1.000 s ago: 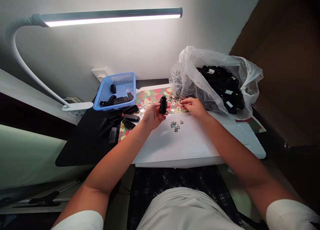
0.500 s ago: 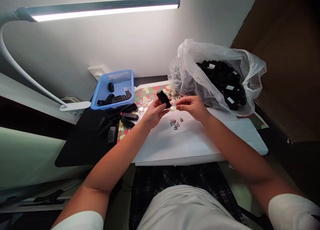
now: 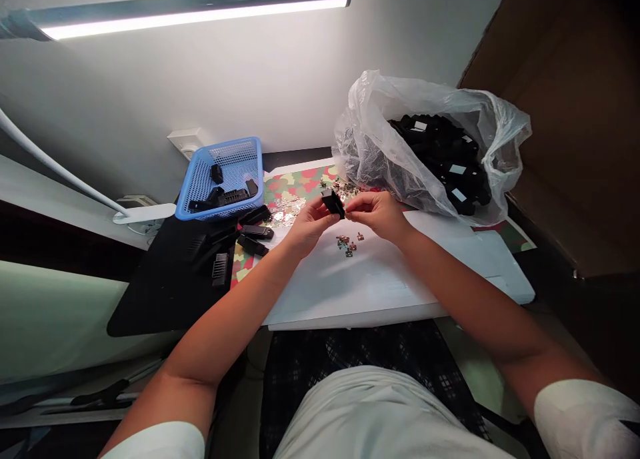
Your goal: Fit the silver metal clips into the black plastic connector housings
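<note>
My left hand [image 3: 311, 229] is closed around a black plastic clipper guard comb [image 3: 332, 202], held tilted above the white board. My right hand [image 3: 376, 212] is in a pinch with its fingertips right at the comb's right side. Whatever lies in that pinch is too small and hidden to make out. Below the hands, a small group of metal clips [image 3: 345, 241] lies on the white board [image 3: 320, 292]. Behind the hands, more small metal parts [image 3: 287, 212] are spread over a patterned sheet [image 3: 280, 186].
A blue basket [image 3: 183, 199] with several black combs stands at the back left. More black combs [image 3: 220, 269] lie on the black table [image 3: 150, 299]. A clear plastic bag [image 3: 367, 146] full of black pieces sits at the back right. A lamp [image 3: 200, 12] hangs above.
My right hand has moved left, bringing its fingertips up to the comb. The comb has been turned in my left hand and sits slightly lower. The camera view has shifted a little.
</note>
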`<control>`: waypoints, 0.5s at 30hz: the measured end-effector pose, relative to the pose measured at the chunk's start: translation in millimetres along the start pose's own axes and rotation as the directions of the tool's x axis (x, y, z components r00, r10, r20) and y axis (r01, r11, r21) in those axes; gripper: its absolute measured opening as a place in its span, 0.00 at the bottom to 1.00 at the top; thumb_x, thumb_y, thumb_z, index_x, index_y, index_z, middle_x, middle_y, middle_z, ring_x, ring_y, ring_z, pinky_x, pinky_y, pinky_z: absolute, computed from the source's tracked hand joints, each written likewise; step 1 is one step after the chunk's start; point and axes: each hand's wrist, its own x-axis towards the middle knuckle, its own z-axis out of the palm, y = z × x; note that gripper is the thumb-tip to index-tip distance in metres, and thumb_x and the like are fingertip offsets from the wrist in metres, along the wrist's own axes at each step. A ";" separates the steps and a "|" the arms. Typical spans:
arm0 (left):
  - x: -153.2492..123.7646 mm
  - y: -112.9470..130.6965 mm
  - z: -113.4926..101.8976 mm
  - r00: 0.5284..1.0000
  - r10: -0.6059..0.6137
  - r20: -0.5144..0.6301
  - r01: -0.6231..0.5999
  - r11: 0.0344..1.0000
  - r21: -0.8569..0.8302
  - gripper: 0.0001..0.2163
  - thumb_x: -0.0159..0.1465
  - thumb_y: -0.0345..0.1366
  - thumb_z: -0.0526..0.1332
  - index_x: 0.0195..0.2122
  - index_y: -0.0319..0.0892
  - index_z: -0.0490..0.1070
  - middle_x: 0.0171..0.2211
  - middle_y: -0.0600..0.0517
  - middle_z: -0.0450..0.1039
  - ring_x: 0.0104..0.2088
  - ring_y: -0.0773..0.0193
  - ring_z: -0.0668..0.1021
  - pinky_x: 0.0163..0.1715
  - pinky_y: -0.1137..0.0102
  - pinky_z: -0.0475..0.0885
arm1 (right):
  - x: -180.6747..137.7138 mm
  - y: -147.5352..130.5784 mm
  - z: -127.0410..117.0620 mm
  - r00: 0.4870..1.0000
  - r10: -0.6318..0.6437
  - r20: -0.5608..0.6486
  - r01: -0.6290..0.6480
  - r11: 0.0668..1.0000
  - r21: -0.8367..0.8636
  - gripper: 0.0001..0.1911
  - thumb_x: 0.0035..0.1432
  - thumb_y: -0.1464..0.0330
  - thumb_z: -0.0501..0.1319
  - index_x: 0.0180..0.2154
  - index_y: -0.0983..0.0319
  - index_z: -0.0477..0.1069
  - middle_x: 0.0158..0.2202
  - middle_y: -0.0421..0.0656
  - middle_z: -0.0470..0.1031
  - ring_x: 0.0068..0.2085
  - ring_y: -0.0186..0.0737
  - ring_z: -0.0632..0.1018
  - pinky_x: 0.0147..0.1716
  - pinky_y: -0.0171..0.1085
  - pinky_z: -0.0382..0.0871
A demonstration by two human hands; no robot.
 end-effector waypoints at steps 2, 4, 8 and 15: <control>0.5 -1.1 0.5 1.000 0.025 0.007 -0.025 0.999 0.028 0.16 0.47 0.37 0.77 0.36 0.43 0.78 0.35 0.52 0.79 0.38 0.64 0.79 0.45 0.67 0.73 | -0.8 0.0 1.1 1.000 0.008 0.008 -0.008 0.999 -0.032 0.16 0.40 0.61 0.75 0.30 0.63 0.80 0.32 0.45 0.80 0.34 0.40 0.80 0.37 0.41 0.75; 1.6 -2.3 -0.9 0.999 0.038 -0.006 -0.038 0.999 0.037 0.17 0.48 0.38 0.77 0.37 0.44 0.78 0.36 0.52 0.80 0.39 0.64 0.79 0.46 0.66 0.72 | -0.9 -1.4 1.0 1.000 0.010 0.013 -0.010 1.000 -0.027 0.17 0.41 0.60 0.75 0.32 0.62 0.80 0.33 0.45 0.81 0.35 0.41 0.80 0.40 0.42 0.76; 4.1 -3.9 -5.7 0.996 0.069 -0.060 -0.068 0.997 0.027 0.18 0.47 0.38 0.78 0.38 0.45 0.79 0.37 0.53 0.81 0.41 0.62 0.80 0.48 0.64 0.72 | 1.1 -5.2 -2.5 0.998 0.053 0.015 -0.055 0.994 0.099 0.19 0.44 0.57 0.74 0.37 0.61 0.80 0.37 0.43 0.81 0.37 0.38 0.80 0.41 0.42 0.77; 3.1 -4.9 -6.4 0.989 0.124 -0.075 -0.117 0.989 0.090 0.15 0.48 0.38 0.77 0.37 0.44 0.79 0.38 0.52 0.81 0.41 0.62 0.81 0.50 0.63 0.72 | 1.9 -10.2 -4.8 0.949 0.301 0.097 -0.315 0.922 0.225 0.22 0.36 0.58 0.78 0.32 0.62 0.78 0.29 0.40 0.79 0.30 0.33 0.79 0.35 0.35 0.76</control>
